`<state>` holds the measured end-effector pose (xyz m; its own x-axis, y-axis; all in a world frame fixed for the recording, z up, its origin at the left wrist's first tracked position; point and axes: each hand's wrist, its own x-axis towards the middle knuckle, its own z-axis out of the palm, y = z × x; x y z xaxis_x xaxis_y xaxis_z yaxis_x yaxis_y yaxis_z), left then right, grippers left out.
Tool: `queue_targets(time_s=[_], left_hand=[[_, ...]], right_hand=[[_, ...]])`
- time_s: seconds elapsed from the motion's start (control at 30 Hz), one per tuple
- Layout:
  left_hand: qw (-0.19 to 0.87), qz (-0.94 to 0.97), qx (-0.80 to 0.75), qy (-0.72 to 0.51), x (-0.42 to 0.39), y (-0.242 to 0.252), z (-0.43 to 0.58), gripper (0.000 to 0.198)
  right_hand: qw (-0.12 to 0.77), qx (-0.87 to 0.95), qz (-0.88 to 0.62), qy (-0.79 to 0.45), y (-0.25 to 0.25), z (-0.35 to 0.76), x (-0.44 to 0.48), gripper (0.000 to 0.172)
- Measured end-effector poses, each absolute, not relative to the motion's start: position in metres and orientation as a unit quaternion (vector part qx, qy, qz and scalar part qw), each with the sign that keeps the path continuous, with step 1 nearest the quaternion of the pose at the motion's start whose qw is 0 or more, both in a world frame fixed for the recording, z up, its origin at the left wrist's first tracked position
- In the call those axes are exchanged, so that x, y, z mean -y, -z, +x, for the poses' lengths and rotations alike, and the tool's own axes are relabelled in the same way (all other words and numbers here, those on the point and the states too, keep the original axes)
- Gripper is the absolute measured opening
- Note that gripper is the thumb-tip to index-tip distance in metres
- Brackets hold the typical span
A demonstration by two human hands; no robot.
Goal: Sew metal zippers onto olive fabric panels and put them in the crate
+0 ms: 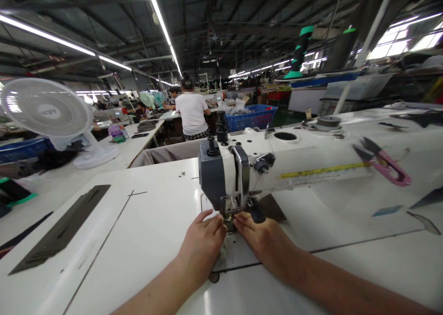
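Note:
Both of my hands are at the needle area of a white sewing machine point(221, 176). My left hand point(202, 236) is closed, its fingers pinched just left of the presser foot point(230, 216). A small white piece point(215, 214) shows at those fingertips. On the other side of the foot, my right hand point(265, 236) lies low, its fingers drawn together and pressing down near the needle. A flat dark fabric piece point(273, 207) sticks out behind that hand, under the machine arm. My fingers hide most of what lies beneath the foot.
A stack of dark fabric strips point(64, 227) lies on the table at left. Beyond stands a white fan point(48, 112). Pink-handled thread snips point(389, 167) rest on the machine arm beside a yellow tape measure point(321, 169). A person in a white shirt point(192, 112) sits ahead, near a blue basket point(251, 117).

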<state>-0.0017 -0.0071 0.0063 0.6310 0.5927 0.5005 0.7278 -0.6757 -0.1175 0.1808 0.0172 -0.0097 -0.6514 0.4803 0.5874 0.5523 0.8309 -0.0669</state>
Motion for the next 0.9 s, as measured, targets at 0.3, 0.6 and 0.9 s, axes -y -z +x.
queue_targets(time_s=[0.3, 0.6, 0.9], left_hand=[[0.147, -0.889, 0.380, 0.210, 0.006, -0.004, -0.003, 0.013], [0.145, -0.896, 0.375, 0.187, 0.006, -0.008, -0.002, 0.012], [0.132, -0.876, 0.410, 0.218, 0.004, -0.002, -0.007, 0.011]], right_hand=[[0.302, 0.907, -0.290, 0.055, 0.011, 0.179, -0.018, 0.026], [0.303, 0.911, -0.275, 0.044, 0.009, 0.180, -0.020, 0.026], [0.285, 0.901, -0.325, 0.041, 0.001, 0.201, -0.026, 0.016]])
